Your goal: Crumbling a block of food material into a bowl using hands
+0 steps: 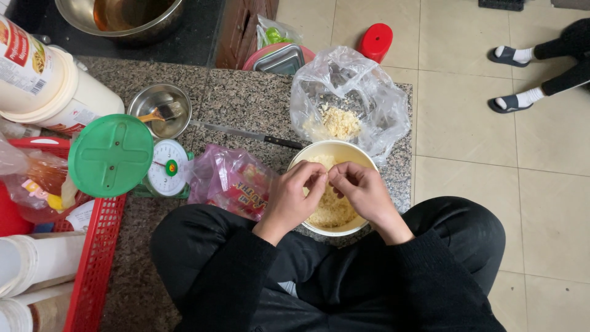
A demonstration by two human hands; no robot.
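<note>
My left hand [295,197] and my right hand [362,192] meet fingertip to fingertip over a pale yellow bowl [335,149] of crumbly yellow pieces. Both pinch a small piece between the fingers; it is too small to make out. Behind the bowl lies a clear plastic bag [350,92] with more of the same yellow crumbs [340,122] inside. My knees in black trousers frame the bowl on the granite slab [246,101].
A knife [246,133] lies left of the bag. A pink-packaged bag [230,178], a small kitchen scale [167,167], a steel bowl with a brush [161,109], a green lid [110,155] and a red basket [95,258] stand at left. Another person's feet in slippers [513,80] are at right.
</note>
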